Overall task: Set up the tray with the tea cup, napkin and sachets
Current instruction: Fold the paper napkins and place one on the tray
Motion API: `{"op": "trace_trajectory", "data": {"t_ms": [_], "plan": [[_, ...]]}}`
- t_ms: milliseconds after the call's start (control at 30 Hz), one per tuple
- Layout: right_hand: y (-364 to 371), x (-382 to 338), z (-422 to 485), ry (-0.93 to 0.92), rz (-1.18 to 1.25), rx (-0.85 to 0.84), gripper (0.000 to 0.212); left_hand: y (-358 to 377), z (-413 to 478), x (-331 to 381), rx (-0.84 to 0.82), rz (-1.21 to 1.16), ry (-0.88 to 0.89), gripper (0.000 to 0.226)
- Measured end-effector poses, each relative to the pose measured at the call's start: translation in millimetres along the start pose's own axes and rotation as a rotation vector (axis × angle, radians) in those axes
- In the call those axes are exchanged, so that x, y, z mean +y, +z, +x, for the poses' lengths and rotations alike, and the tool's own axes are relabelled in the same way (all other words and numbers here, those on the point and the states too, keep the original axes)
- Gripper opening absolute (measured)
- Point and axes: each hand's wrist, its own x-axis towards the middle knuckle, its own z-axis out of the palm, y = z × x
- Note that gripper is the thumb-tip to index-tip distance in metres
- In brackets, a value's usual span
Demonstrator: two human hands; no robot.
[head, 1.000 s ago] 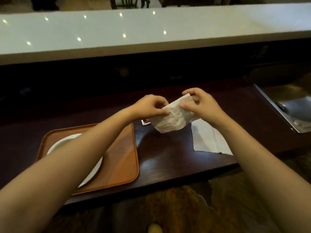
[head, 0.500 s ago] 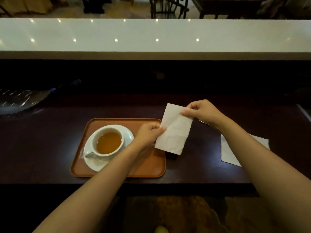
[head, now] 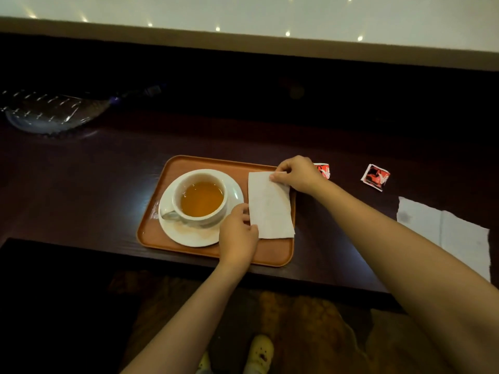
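An orange tray (head: pixel 172 168) lies on the dark counter near its front edge. On its left half a white cup of amber tea (head: pixel 201 199) stands on a white saucer (head: pixel 189 234). A folded white napkin (head: pixel 270 209) lies flat on the tray's right half. My left hand (head: pixel 237 233) pinches the napkin's near left corner. My right hand (head: pixel 297 172) pinches its far right corner. Two red sachets sit on the counter right of the tray: one (head: pixel 324 170) just behind my right hand, the other (head: pixel 375 177) farther right.
More white napkins (head: pixel 442 230) lie on the counter at the right, under my right forearm. A clear glass dish (head: pixel 51 112) sits at the far left. A raised white ledge (head: pixel 243 17) runs along the back. The counter's front edge is just below the tray.
The napkin was held up in the air between both hands; it has come down and left and now lies flat on the tray beside the saucer. The view has swung left.
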Motion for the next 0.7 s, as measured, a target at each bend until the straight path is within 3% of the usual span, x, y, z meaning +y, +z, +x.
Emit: {"op": "trace_trajectory", "data": {"t_ms": [300, 567, 700], "plan": [[22, 13, 4, -0.067, -0.287, 0.276, 0.018, 12, -4, -4, 0.091, 0.264, 0.183, 0.044], [21, 23, 0, -0.172, -0.33, 0.338, 0.031, 12, -5, -1, 0.087, 0.624, 0.365, 0.041], [9, 29, -9, -0.161, -0.263, 0.302, 0.037, 8, -9, 6, 0.127, 0.648, 0.383, 0.035]]}}
